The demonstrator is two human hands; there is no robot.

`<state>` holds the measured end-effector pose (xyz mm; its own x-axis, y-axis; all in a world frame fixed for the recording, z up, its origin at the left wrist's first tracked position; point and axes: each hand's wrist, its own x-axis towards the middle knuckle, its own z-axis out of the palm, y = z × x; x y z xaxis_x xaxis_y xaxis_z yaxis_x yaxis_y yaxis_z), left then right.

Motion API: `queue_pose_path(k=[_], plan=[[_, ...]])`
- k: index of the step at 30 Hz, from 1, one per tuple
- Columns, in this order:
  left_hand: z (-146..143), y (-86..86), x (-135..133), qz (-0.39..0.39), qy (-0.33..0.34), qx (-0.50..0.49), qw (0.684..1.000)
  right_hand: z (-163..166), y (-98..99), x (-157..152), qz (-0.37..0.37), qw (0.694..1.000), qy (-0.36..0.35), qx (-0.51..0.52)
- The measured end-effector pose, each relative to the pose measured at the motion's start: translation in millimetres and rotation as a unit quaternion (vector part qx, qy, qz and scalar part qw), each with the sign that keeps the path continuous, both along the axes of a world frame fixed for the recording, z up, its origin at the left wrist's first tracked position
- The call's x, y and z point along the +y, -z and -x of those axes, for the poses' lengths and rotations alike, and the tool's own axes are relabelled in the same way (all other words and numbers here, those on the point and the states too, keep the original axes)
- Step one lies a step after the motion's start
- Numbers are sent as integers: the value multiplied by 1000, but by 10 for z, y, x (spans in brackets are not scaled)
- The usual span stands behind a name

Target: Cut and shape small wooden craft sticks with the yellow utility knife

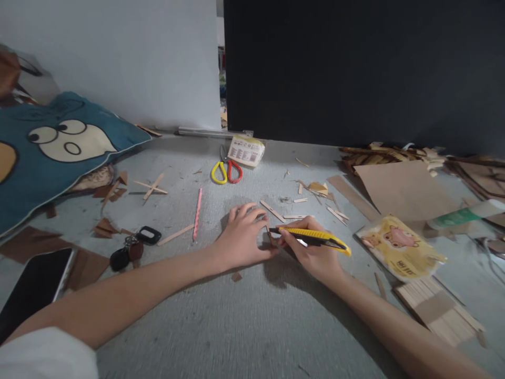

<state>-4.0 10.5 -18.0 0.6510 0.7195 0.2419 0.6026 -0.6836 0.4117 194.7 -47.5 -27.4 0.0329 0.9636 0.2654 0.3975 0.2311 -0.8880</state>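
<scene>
My right hand [315,256] grips a yellow and black utility knife [315,236], its tip pointing left. That tip meets a small thin brown strip [270,235], which stands between the thumb and curled fingers of my left hand [245,237]. Whether the strip is wood or cardboard is too small to tell. Just beyond my hands lie a short wooden stick with holes [272,211] and another cut stick [295,217]. A pink pencil [198,213] rests left of my left hand.
Scissors [226,172] and a white packet [246,151] lie at the back. On the right are a yellow packet [402,247] and bundled craft sticks [440,310]. Keys [134,247], a phone [37,287] and a blue cushion [74,168] occupy the left. A dark panel [363,68] stands behind.
</scene>
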Motion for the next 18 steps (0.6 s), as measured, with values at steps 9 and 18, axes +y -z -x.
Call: queue_pose_path(k=[9,18], plan=[[-5,-11,4,3,1,4,1000,9,-32,50,19,1000,-1,11],[-22,35,22,9,5,-3,1000,37,-203,136,58,997,-30,-47]])
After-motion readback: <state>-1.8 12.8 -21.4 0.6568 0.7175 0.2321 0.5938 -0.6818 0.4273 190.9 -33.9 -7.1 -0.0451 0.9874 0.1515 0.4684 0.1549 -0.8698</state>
